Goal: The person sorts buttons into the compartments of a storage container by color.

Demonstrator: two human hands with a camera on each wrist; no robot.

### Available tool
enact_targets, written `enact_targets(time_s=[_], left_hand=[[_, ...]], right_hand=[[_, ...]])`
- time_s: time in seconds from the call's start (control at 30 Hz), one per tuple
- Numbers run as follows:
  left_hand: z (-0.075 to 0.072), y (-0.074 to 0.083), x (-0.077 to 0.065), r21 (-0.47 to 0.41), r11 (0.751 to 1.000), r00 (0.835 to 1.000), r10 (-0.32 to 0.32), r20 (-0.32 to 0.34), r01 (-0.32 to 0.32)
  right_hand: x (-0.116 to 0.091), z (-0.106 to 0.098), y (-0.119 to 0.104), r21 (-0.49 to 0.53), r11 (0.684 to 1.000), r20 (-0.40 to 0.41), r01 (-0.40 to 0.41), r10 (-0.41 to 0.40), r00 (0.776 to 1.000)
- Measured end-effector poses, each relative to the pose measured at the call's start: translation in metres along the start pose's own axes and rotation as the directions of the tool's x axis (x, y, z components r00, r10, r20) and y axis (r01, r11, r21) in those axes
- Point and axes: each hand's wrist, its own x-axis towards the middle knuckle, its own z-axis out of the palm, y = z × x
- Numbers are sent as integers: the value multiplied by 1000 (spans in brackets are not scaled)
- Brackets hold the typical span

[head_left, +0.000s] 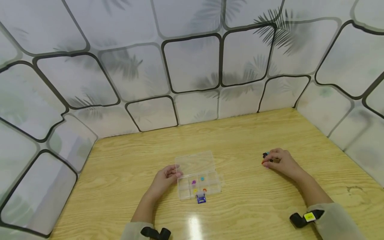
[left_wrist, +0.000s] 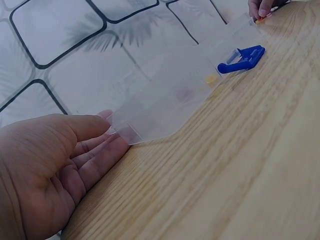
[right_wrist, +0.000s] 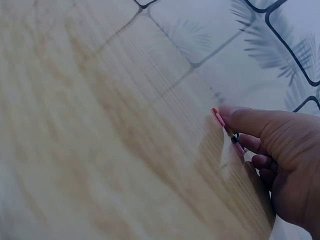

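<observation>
On the table lies a clear plastic compartment box (head_left: 184,193) with its lid (head_left: 195,163) raised; small magenta (head_left: 193,182), light-blue (head_left: 202,179), yellow (head_left: 195,191) and red-orange (head_left: 204,190) pieces sit in it. My left hand (head_left: 165,178) holds the box's left edge, thumb above and fingers below in the left wrist view. A blue clip-like piece (head_left: 201,198) is by the box's front edge. At the right, my right hand (head_left: 282,162) pinches a small red piece (head_left: 263,163) between thumb and forefinger, over a little group of dark pieces (head_left: 265,154). The fingers partly hide the group.
The pale wood table (head_left: 240,206) runs back to a patterned wall covering (head_left: 195,106), which also encloses it on the left and right. A stretch of tabletop separates the box from the group of pieces.
</observation>
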Motion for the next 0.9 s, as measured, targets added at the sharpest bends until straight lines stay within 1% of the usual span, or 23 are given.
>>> enact_targets(time_s=[0.1, 0.23, 0.37, 0.47, 0.6, 0.8, 0.9], left_hand=[[0, 0, 0, 3, 1000, 1000, 7, 2, -7], [0, 0, 0, 7, 1000, 1000, 22, 5, -22], [0, 0, 0, -1, 1000, 1000, 13, 3, -13], [0, 1, -1, -13, 1000, 1000, -6, 2, 6], [0, 2, -1, -10, 1000, 1000, -8, 2, 8], [0, 2, 0, -2, 1000, 1000, -1, 0, 1], [0, 2, 0, -4, 1000, 1000, -11, -3, 11]], right_hand=[[0, -1, 0, 9, 1000, -1, -15, 15, 1000], [0, -1, 0, 18, 1000, -7, 1, -1, 1000], [-1, 1, 2, 54, 999, 3, 3, -3, 1000], [-1, 1, 2, 70, 998, 20, -2, 1, 1000], [-1, 1, 2, 58, 998, 15, 1, -2, 1000], [-1, 2, 0, 69, 997, 28, -29, 27, 999], [-1, 2, -1, 57, 998, 25, -30, 28, 999]])
